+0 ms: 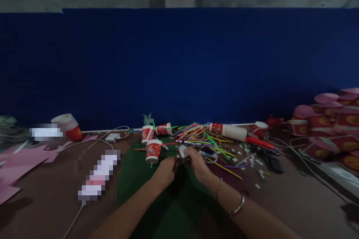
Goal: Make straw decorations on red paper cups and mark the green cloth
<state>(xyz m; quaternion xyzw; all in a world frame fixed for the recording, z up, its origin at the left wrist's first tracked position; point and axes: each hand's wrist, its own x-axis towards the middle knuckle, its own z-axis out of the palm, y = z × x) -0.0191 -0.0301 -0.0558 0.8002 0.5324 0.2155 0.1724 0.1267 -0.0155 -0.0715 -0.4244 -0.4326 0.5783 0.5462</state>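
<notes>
Over the green mat, my left hand is closed, its fingertips pinched near a small dark piece that I cannot make out. My right hand, with a bracelet and a bangle on its wrist, is closed around a small whitish round thing that looks like a roll of clear tape. The hands are close together. Left of them a red patterned paper cup stands upside down, a straw at its side. Behind it are another red cup and a cup lying on its side.
Colourful straws lie in a heap behind my hands. A stack of cups lies beyond it. Red-handled scissors and paper scraps are at the right, before piled red cups. Pink paper and cables lie left.
</notes>
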